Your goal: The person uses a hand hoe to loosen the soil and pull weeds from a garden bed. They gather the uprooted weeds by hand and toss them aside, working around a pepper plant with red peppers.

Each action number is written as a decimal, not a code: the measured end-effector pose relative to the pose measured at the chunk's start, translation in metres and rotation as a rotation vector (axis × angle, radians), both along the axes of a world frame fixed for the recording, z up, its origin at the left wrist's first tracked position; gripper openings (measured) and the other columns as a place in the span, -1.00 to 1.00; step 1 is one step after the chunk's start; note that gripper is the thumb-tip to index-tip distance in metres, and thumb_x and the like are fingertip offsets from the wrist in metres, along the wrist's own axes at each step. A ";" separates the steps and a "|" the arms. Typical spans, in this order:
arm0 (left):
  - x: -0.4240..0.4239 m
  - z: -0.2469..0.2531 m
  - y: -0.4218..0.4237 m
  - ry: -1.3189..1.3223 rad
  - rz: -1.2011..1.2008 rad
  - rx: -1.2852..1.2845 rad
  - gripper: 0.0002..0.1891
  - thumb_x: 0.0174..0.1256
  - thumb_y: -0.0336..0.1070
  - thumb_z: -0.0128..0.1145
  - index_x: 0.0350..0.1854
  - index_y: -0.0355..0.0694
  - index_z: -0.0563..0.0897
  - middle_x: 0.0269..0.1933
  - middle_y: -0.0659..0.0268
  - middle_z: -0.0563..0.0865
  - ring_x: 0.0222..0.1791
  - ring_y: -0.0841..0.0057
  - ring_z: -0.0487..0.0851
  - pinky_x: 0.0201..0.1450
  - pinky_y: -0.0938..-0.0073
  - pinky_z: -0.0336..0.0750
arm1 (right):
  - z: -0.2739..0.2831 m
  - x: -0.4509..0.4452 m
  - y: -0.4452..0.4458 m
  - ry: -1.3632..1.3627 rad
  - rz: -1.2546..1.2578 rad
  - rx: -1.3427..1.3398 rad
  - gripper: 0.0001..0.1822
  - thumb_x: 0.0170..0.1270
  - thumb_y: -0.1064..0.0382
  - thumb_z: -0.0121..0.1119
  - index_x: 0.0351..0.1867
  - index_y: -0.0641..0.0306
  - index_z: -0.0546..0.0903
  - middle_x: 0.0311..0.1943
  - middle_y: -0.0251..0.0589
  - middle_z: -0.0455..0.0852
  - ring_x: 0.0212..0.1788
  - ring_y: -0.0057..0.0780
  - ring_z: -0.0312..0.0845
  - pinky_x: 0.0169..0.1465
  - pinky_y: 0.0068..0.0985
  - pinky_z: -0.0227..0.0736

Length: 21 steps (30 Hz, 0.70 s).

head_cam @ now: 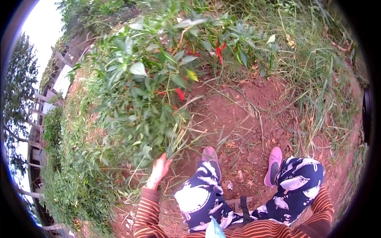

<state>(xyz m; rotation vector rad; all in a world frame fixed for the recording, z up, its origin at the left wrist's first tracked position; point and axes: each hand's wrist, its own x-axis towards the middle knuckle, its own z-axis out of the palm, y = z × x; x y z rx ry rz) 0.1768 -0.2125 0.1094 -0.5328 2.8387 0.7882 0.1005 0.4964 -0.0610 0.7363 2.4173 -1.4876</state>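
Note:
My left hand (160, 170) is low at the edge of the chili pepper plants, closed around a tuft of long grass blades (178, 142). The blades fan up and to the right out of it, and leaves partly cover the fingertips. Right above the hand stands a bushy chili plant (143, 113) with green leaves. Red chili peppers (180, 94) hang in it, and another red chili (219, 55) hangs farther along the row beside green ones. My right hand is out of view; only the striped right sleeve (323, 202) shows behind the knee.
Reddish bare soil (238, 104) with scattered dry grass lies before my pink shoes (274, 163). Tall grass (318, 113) grows along the right. More chili plants (80, 184) extend to the left, with a wooden post structure (35, 145) beyond.

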 end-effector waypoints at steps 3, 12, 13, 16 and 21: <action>0.048 0.010 -0.030 -0.136 0.044 -0.186 -0.64 0.15 -0.25 0.15 -0.08 -0.39 0.47 -0.27 -0.12 0.62 -0.17 0.01 0.59 -0.16 0.23 0.47 | 0.013 0.032 -0.007 -0.076 -0.035 0.015 -0.60 0.20 0.21 0.09 0.06 0.31 0.48 0.00 -0.06 0.57 0.03 -0.31 0.48 0.09 -0.47 0.35; 0.131 0.058 -0.015 -0.110 0.092 -0.262 -0.70 0.14 -0.23 0.16 -0.16 -0.28 0.46 -0.39 -0.08 0.62 -0.29 -0.03 0.59 -0.31 0.14 0.48 | 0.047 0.087 0.012 -0.080 -0.119 -0.038 -0.60 0.19 0.23 0.10 0.06 0.32 0.49 -0.02 -0.07 0.57 0.01 -0.33 0.49 0.07 -0.47 0.36; 0.138 0.061 -0.015 -0.096 0.085 -0.258 -0.71 0.14 -0.23 0.16 -0.16 -0.27 0.46 -0.40 -0.07 0.61 -0.29 -0.03 0.58 -0.31 0.14 0.48 | 0.051 0.089 0.014 -0.075 -0.116 -0.043 -0.60 0.19 0.23 0.10 0.06 0.32 0.49 -0.02 -0.07 0.57 0.01 -0.33 0.49 0.06 -0.47 0.36; 0.165 0.062 -0.013 -0.048 0.112 -0.245 -0.75 0.13 -0.27 0.16 -0.20 -0.24 0.48 -0.40 0.00 0.63 -0.29 0.03 0.60 -0.31 0.18 0.48 | 0.050 0.096 0.027 -0.075 -0.109 -0.053 -0.60 0.18 0.24 0.10 0.05 0.32 0.49 -0.02 -0.08 0.58 0.00 -0.33 0.49 0.06 -0.48 0.37; 0.228 0.087 -0.014 -0.045 0.157 -0.251 -0.76 0.13 -0.27 0.15 -0.20 -0.19 0.45 -0.41 -0.01 0.61 -0.33 0.01 0.59 -0.34 0.13 0.45 | 0.050 0.110 0.009 -0.115 -0.080 -0.112 -0.60 0.18 0.25 0.11 0.05 0.32 0.49 -0.03 -0.09 0.58 -0.01 -0.34 0.49 0.04 -0.48 0.38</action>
